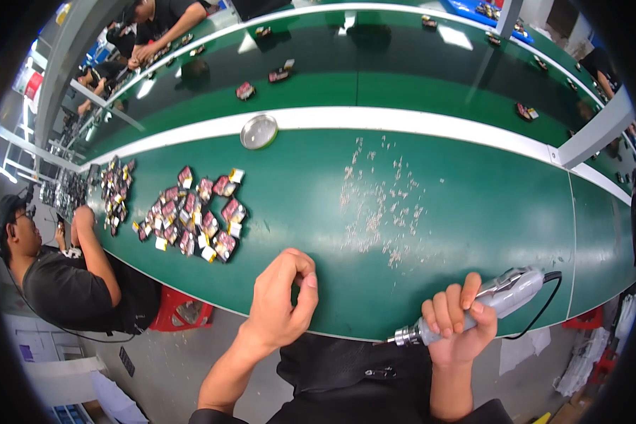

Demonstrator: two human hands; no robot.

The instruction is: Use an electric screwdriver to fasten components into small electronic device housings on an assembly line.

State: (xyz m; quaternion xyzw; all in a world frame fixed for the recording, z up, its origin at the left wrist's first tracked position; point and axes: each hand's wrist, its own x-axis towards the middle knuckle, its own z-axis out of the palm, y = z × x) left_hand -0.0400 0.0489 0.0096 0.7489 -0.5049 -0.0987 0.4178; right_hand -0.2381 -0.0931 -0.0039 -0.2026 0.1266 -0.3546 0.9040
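Note:
My right hand (458,318) is wrapped round a grey electric screwdriver (503,291), whose bit points left at the table's near edge. A black cord loops from its back end. My left hand (284,297) hovers over the near edge with its fingers curled and the thumb close to the forefinger. Anything in that pinch is too small or hidden to make out. Many tiny silvery pieces that look like screws (374,222) lie scattered on the green table (487,205), ahead of and between my hands. Left of them sits a pile of small black-and-red parts with yellow-white tabs (189,212).
A round metal dish (259,131) rests against the white rail (346,116) at the back. Beyond it runs a dark green belt (374,63) with a few parts. At left a person (60,283) sits beside another heap of parts (116,191) and a red stool (180,309).

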